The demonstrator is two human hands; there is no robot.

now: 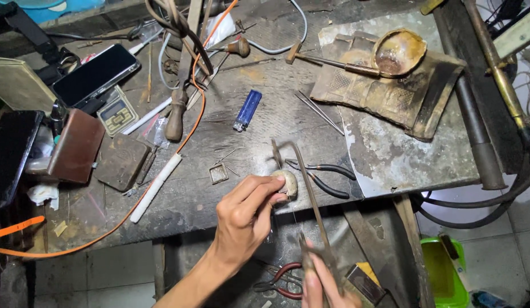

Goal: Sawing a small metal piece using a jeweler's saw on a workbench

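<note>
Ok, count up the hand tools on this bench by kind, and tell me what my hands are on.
Pliers: 2, black-handled and red-handled
Wooden-handled tools: 2, long and bulbous
Small hammer: 1
Saw frame: 1, blurred, gripped by right hand
Total: 6
Left hand fingers pinch at a pale bench peg.

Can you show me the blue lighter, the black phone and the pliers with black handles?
Blue plastic lighter (247, 110), head view, middle of body.
Black flat phone (95, 74), head view, screen centre.
Black-handled metal pliers (327, 179), head view, handles.
</note>
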